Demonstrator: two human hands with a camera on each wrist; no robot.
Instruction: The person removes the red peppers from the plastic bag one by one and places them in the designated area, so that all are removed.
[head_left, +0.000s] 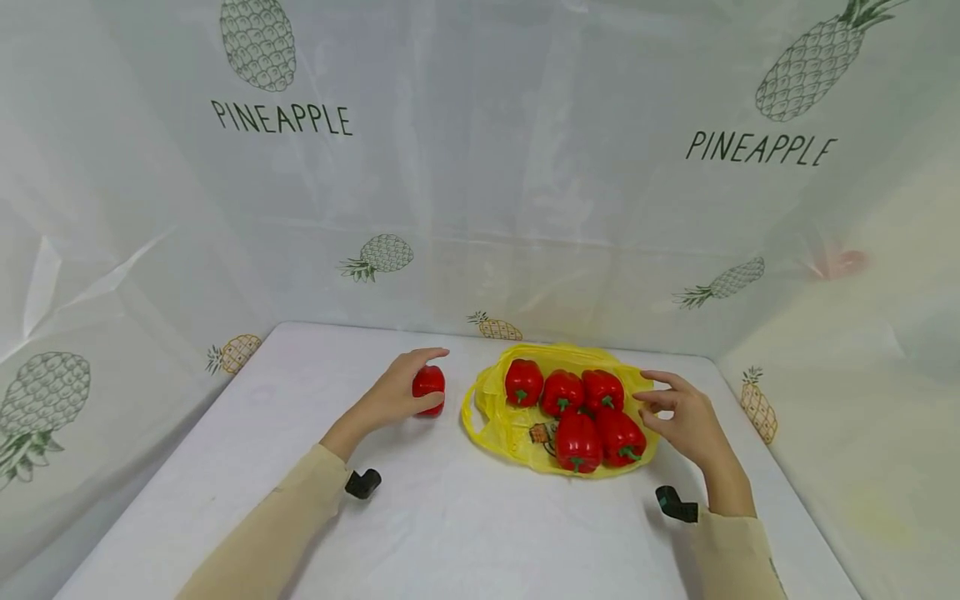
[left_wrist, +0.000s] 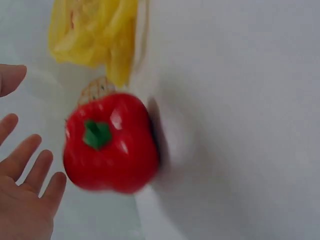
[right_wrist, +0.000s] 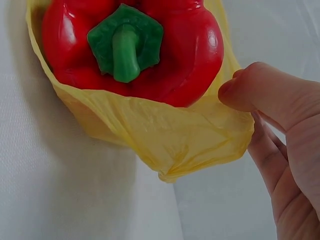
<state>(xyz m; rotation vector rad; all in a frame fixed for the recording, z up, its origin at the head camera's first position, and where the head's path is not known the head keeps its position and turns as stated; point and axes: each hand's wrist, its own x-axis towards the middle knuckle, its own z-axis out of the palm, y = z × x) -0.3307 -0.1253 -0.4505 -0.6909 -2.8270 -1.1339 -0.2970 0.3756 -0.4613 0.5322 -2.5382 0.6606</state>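
Observation:
My left hand [head_left: 392, 393] is beside a lone red bell pepper [head_left: 428, 390] on the table, left of the bag. In the left wrist view its fingers [left_wrist: 36, 170] are spread and apart from the pepper, whose green stem faces the camera. My right hand [head_left: 686, 417] pinches the right edge of a yellow plastic bag [head_left: 525, 446] between thumb and fingers, as the right wrist view shows. Several red bell peppers with green stems lie on the spread bag; a glossy one [right_wrist: 200, 55] sits close behind the pinched edge.
The table [head_left: 450, 533] has a white cover. Behind and at both sides hangs a translucent curtain [head_left: 480, 167] printed with pineapples. A loop handle [head_left: 467, 412] of the bag lies toward the lone pepper. Small black devices [head_left: 363, 483] sit at both wrists.

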